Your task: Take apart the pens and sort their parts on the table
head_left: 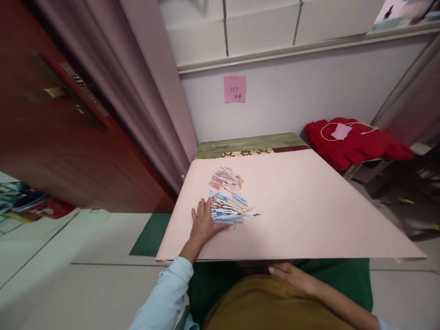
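A pink sheet (pixel 309 206) hides all but the far strip of the tabletop (pixel 247 143). Near the sheet's left edge, the heap of pens (pixel 228 201) is too small to count. Writing on the pink note (pixel 235 89), perhaps "357", is barely legible. Behind the right hand (pixel 292 275), the forearm runs off the bottom edge.

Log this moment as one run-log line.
left hand: flat on pink sheet, fingers touching pen pile | right hand: open on lap, empty | pen pile: loose heap, sheet's left side
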Available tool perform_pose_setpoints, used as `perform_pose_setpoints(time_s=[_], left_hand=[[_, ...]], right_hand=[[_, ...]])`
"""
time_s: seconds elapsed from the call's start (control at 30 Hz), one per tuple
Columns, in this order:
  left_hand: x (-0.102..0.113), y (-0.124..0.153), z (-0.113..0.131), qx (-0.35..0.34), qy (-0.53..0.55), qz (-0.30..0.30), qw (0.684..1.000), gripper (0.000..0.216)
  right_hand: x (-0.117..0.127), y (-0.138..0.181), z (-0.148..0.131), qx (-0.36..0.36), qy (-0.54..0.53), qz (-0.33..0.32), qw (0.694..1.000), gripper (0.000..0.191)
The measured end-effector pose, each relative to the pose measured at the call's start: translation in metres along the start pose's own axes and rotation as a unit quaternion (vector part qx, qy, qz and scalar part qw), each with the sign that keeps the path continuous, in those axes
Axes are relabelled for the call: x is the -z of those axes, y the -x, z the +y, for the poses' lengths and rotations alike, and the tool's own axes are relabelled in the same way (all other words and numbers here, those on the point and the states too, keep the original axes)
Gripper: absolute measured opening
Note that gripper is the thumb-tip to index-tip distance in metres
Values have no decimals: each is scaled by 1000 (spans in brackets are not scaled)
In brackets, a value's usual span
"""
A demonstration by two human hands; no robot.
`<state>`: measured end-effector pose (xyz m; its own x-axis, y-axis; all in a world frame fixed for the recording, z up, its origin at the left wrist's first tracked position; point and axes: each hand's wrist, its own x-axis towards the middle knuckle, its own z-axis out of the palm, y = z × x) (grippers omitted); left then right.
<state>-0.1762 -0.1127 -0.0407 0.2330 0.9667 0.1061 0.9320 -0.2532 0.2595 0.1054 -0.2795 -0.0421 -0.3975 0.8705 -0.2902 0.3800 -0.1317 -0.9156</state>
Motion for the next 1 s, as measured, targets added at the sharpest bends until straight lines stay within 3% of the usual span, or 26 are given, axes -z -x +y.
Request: perform_pose_setpoints(time_s=[0.13, 0.23, 0.3, 0.37, 0.43, 0.5, 0.73, 1.0], left_hand=[[-2, 0, -3, -1, 0, 0, 1000, 122], [-1, 0, -3, 3, -3, -3, 1000, 122], [2, 0, -3, 4, -10, -7, 1000, 123], [6, 0, -2, -1, -15, -15, 1000, 125], [9, 0, -1, -8, -15, -28, 999, 127], [11, -2, 0, -12, -12, -41, 999, 127], [10, -8, -1, -25, -2, -56, 998, 120], [18, -4, -4, -28, 39, -66, 997, 119]], right_hand=[[33, 15, -32, 21, -20, -37, 999, 37], [61, -16, -56, 49, 52, 56, 996, 37], [77, -50, -60, 65, 166, 143, 974, 34], [89, -85, -56, 57, 284, 191, 938, 59], [96, -114, -49, 50, 338, 158, 927, 77], [99, -134, -44, 62, 351, 112, 928, 82], [93, -165, -46, 128, 316, 49, 939, 51], [97, -161, -53, 118, 313, 38, 942, 54]])
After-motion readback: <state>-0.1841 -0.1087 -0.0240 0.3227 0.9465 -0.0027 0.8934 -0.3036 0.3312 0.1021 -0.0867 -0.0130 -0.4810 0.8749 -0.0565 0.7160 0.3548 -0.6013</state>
